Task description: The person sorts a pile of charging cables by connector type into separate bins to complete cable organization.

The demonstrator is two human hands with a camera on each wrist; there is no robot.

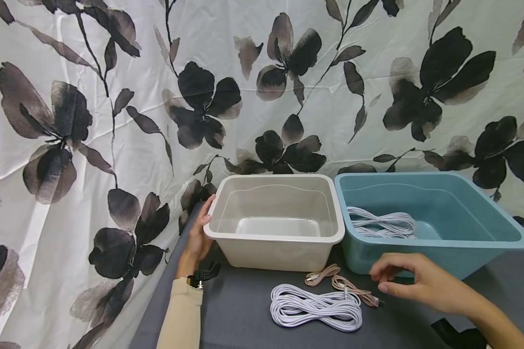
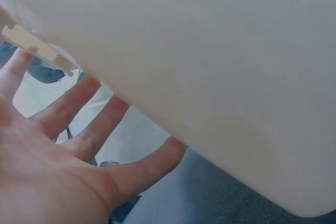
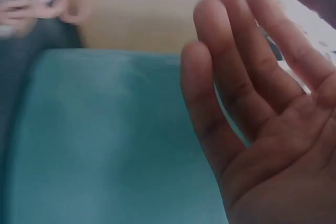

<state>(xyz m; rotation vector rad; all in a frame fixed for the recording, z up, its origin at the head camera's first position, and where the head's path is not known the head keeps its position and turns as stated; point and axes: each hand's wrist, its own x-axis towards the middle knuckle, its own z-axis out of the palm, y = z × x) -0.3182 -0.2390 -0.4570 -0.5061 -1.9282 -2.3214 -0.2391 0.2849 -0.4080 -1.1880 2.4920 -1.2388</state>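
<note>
My left hand [image 1: 197,241] touches the left side of the beige plastic bin [image 1: 270,254]. In the left wrist view its fingers [image 2: 144,174] reach out fairly straight against the bin's wall. Over the front of the teal bin [image 1: 436,244] hovers my right hand [image 1: 425,281], fingers loosely bent and holding nothing. A bundled white cable [image 1: 386,225] lies inside the teal bin. On the table in front are a coiled white cable [image 1: 314,308] and a bundled tan cable [image 1: 352,287] with a dark plug end, just left of my right hand.
Both bins stand side by side on a dark grey table [image 1: 240,310], their rims touching or nearly so. A floral curtain [image 1: 227,43] hangs behind and to the left. A black strap [image 1: 456,334] shows near my right wrist.
</note>
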